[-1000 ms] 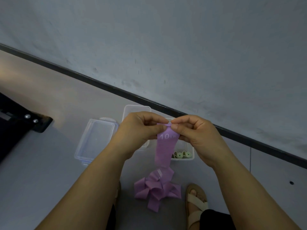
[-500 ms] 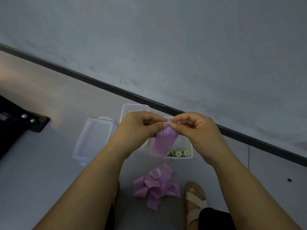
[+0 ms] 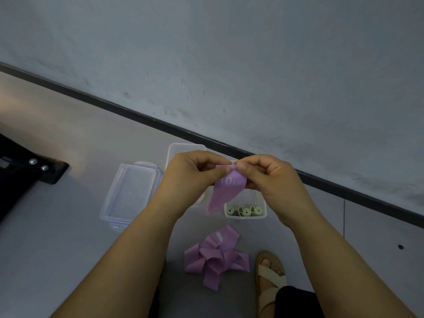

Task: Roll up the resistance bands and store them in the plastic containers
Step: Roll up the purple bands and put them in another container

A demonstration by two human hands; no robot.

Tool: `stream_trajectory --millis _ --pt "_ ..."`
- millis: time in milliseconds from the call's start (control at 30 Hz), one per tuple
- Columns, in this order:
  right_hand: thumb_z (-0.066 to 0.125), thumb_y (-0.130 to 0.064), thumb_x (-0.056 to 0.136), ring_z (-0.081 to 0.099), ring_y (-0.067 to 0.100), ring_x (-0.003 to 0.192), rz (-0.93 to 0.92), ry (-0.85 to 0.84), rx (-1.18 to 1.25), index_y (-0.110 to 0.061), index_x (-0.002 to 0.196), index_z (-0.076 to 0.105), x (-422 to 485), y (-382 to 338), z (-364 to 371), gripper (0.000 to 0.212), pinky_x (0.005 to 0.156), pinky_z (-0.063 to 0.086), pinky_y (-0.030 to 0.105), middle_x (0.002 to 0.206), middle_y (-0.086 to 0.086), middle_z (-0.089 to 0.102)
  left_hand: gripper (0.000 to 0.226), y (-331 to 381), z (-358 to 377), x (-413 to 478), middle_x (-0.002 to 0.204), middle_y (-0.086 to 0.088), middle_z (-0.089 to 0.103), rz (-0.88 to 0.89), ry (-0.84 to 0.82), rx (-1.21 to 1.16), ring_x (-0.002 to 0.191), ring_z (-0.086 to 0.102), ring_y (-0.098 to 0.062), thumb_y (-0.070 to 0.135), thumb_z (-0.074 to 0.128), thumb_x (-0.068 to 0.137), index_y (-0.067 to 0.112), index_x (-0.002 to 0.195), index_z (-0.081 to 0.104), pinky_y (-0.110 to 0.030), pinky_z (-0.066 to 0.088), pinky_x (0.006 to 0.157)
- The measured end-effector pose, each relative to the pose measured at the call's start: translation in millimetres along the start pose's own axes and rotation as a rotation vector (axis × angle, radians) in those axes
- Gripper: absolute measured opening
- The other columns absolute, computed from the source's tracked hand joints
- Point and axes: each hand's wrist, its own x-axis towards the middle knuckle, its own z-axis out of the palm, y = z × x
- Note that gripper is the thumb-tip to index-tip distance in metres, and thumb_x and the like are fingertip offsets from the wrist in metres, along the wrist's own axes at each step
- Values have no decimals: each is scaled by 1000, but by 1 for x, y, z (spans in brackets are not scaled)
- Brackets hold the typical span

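1. Pinching the top edge of 1 purple band [image 3: 226, 189] between thumb and fingers of the left grip [image 3: 195, 177], with the right grip [image 3: 270, 182] pinching the same edge from 3 o'clock; neither one spread.
2. Held in the air above the floor [image 3: 68, 226], free end hanging toward 7 o'clock.
3. Judged as the very start of the roll, with barely a first turn made.
4. At 6 o'clock of the band, a loose pile of purple bands [image 3: 215, 255] on the floor; at 5 o'clock, a clear box [image 3: 245, 217] holding green rolls [image 3: 244, 211]; at 9 o'clock, another clear box [image 3: 130, 193], nothing seen inside.
5. Risk of a crooked first turn from uneven pinches at the 2 corners, ending in a cone too wide for the box.
6. Risk of springing open from slack thumbs on stretchy rubber.
7. Risk of a trapped fold from the hanging tail twisting.
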Motion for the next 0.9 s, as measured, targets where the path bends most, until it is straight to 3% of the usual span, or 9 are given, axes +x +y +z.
stream_trajectory --millis 300,433,733,900 --pt "69 -16 78 68 17 84 30 14 -20 -28 82 69 3 4 -3 12 81 57 36 85 1 72 20 -1 0 1 76 9 71 33 -27 20 72 66 -5 7 71 78 26 81 71 -17 54 70" --pt "70 -16 76 68 17 83 23 12 -7 -27 80 69 2 3 -3 12 82 57 35 83 2 72 20 -2 0 1 85 -2 72 -33 -41 -13 82 69 -16 17 74 76 25 95 70 -30 57 78" --pt "70 -10 78 68 14 85 -2 -13 -11 -27 83 69 3 4 -2 18 80 56 31 84 -2 72 12 -3 1 3 68 12 69 4 -17 42 66 64 -1 17 72 78 28 80 72 -16 55 66" --pt "61 -24 84 69 10 82 44 -42 2 -25 91 66 1 2 -2 8 73 57 23 85 -4 72 17 -2 1 2 67 17 67 42 5 55 65 61 5 16 72 78 33 75 69 -9 50 62"
